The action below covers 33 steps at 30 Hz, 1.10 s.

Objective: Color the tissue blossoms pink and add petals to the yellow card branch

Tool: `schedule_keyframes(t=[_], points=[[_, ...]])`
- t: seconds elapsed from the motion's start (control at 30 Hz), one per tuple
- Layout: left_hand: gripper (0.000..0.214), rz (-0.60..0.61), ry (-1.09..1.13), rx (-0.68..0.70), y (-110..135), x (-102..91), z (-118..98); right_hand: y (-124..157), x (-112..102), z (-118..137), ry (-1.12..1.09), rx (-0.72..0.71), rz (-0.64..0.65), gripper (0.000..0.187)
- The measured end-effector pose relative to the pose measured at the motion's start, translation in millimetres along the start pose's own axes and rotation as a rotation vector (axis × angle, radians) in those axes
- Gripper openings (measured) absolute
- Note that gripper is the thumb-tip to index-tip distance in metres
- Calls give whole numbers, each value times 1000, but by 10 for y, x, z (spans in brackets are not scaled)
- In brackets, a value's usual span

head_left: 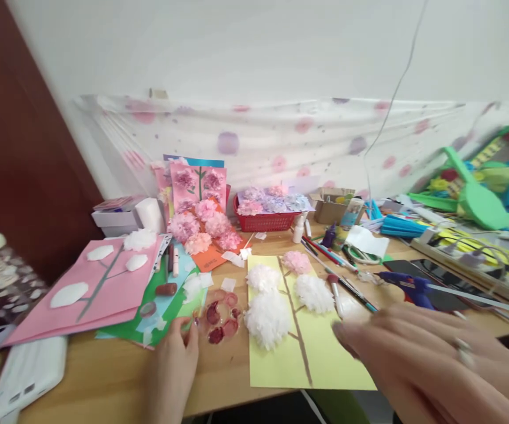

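My left hand is at the left edge of a clear paint palette with red and pink wells. Its thumb and index finger pinch the rim. My right hand, blurred and wearing a ring, hovers over the right edge of a yellow sheet. Its fingers stretch to the left, with nothing visible in them. On this sheet are a painted brown branch, white fluffy paper flowers and a pink one. A makeup brush lies just beyond my right fingertips.
Pink sheets with white cutouts lie at left, beside a white device. Finished flowers and a red basket stand behind. To the right are a blue glue gun, pens, a power strip and cables.
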State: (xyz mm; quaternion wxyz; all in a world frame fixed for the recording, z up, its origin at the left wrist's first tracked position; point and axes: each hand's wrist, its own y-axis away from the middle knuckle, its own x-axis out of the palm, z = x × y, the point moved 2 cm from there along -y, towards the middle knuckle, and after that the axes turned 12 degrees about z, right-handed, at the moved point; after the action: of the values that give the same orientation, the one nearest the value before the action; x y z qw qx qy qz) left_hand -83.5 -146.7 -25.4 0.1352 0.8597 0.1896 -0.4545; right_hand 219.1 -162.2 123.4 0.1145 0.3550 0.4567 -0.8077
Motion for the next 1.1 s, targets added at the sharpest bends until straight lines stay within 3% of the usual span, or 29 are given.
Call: schedule_keyframes(t=[0.03, 0.07, 0.17, 0.27, 0.4, 0.73, 1.1], points=[[24, 1, -5, 3, -30, 13, -19, -75, -12, -50, 107, -75, 38, 22], [23, 6, -6, -2, -60, 23, -39, -115, -15, -147, 218, -30, 62, 16], [23, 22, -7, -38, -159, 32, -89, -42, 23, -578, 486, 266, 132, 27], [21, 67, -8, -35, -255, 31, -113, 172, 118, -1051, 615, 594, 427, 31], [20, 100, 23, -57, -330, 33, -120, 353, 216, -1417, 652, 805, 704, 33], [42, 167, 117, -183, -285, -36, -217, 389, 451, -1564, 513, 865, 830, 34], [46, 207, 86, -161, -219, -46, -126, 503, 340, -1588, 520, 1006, 830, 27]])
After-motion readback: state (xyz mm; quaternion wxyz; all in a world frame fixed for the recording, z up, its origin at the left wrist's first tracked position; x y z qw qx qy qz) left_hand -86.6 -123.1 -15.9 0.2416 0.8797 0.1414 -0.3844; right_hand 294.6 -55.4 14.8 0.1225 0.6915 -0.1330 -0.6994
